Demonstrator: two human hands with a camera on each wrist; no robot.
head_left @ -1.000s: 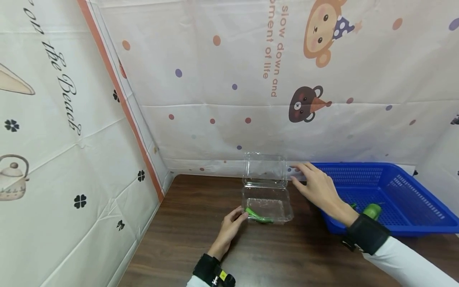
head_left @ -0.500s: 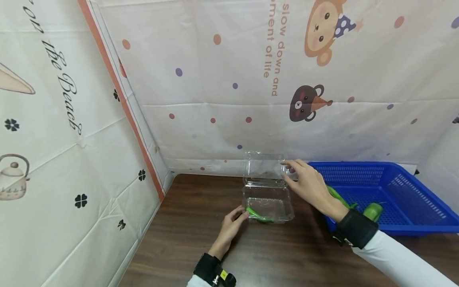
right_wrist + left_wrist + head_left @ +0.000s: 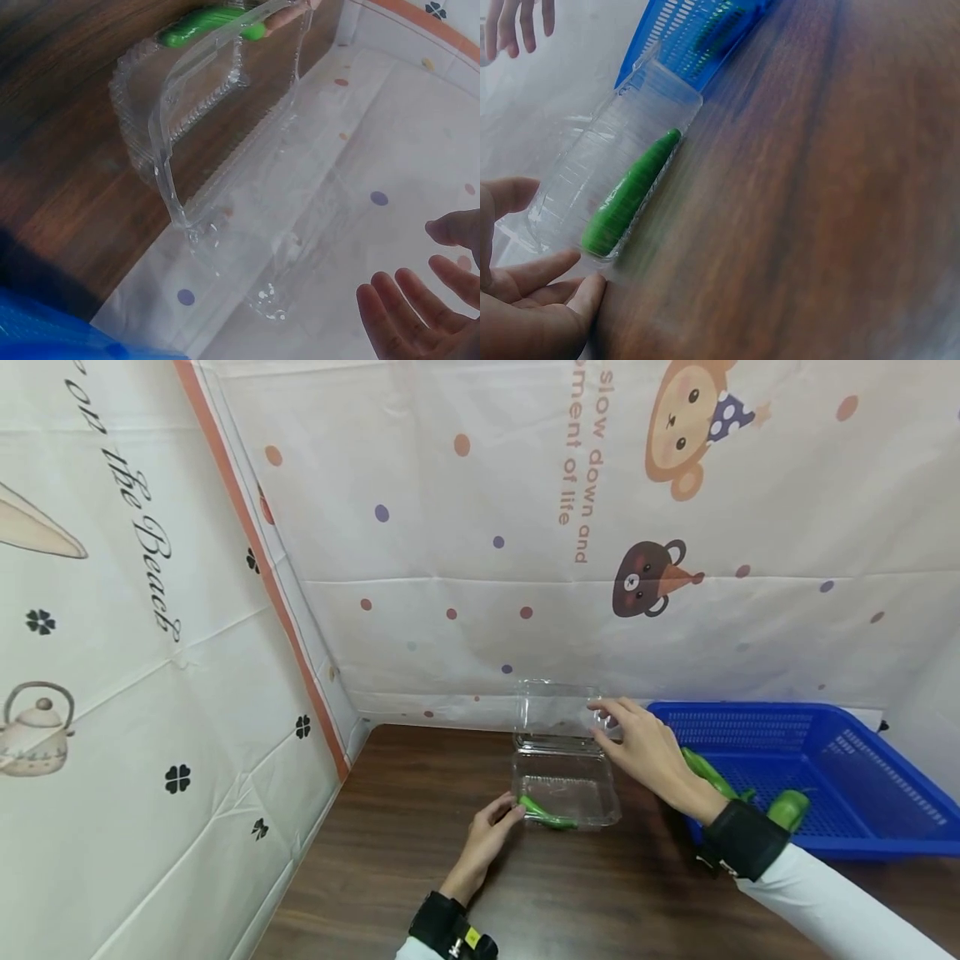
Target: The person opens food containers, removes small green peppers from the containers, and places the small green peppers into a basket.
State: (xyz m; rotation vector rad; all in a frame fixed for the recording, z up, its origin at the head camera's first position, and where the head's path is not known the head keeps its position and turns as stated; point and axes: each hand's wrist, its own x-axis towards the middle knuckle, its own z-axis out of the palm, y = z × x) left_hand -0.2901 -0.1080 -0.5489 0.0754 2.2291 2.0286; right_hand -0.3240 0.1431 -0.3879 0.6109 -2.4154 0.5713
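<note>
A clear plastic clamshell box (image 3: 566, 777) lies open on the table, its lid (image 3: 558, 710) standing up at the back. Along the front of the box's base rests a long green pepper (image 3: 634, 195). My left hand (image 3: 483, 843) is at the box's left front corner, fingertips touching or very near its rim; the fingers (image 3: 547, 270) look fairly straight. Beside the lid's right edge hovers my right hand (image 3: 645, 747), fingers spread and loosely bent. In the right wrist view, the fingers (image 3: 409, 300) hold nothing and appear apart from the lid.
A blue perforated basket (image 3: 870, 827) stands right of the box, under my right forearm. Inside it are a long green pepper (image 3: 705, 770) and a rounder green vegetable (image 3: 789, 810) with a stem. A patterned sheet (image 3: 450, 652) hangs close behind the lid.
My right hand moved left from beside the basket to the lid's right edge, uncovering the long pepper in the basket, then nearly stopped. The left hand stays at the box corner.
</note>
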